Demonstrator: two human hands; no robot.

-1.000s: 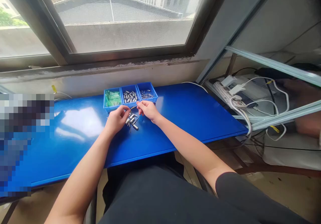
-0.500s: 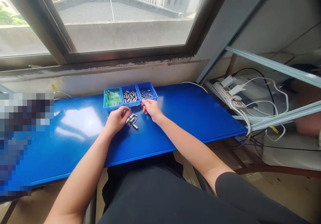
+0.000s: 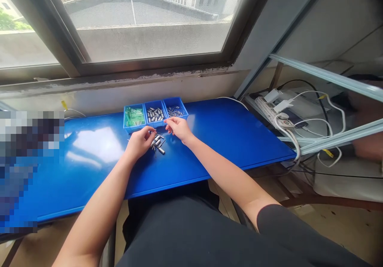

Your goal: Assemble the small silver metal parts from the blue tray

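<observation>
Extending across your work area, the blue table (image 3: 224, 135) carries a bright patch of reflected light toward its left side. To the right of that patch, the left compartment (image 3: 134, 130) of the blue three-part bin contains green material (image 3: 131, 116) with small metal pieces near its front. Your left hand (image 3: 139, 141) is in front of this compartment, its fingers curled and its thumb tip brought close to the index fingertip (whether anything is gripped there cannot be told). The middle compartment (image 3: 154, 125) contains short silver cylinders (image 3: 155, 114), many lying on their sides. In front of it, directly on the table, lies a loose pile of metal parts (image 3: 158, 142), cylinders and thin pins mixed; your left fingers cover its left edge. The right compartment (image 3: 184, 110) contains thin metal pins (image 3: 176, 111), pointing in various directions. Your right hand (image 3: 178, 129) is at the front of the bin, near where the middle and right compartments meet, its thumb and index finger nearly closed in a pinch; you cannot confirm a held part from this view. Farther right, beyond the table, a white power strip (image 3: 271, 109) has plugs and cables connected.
</observation>
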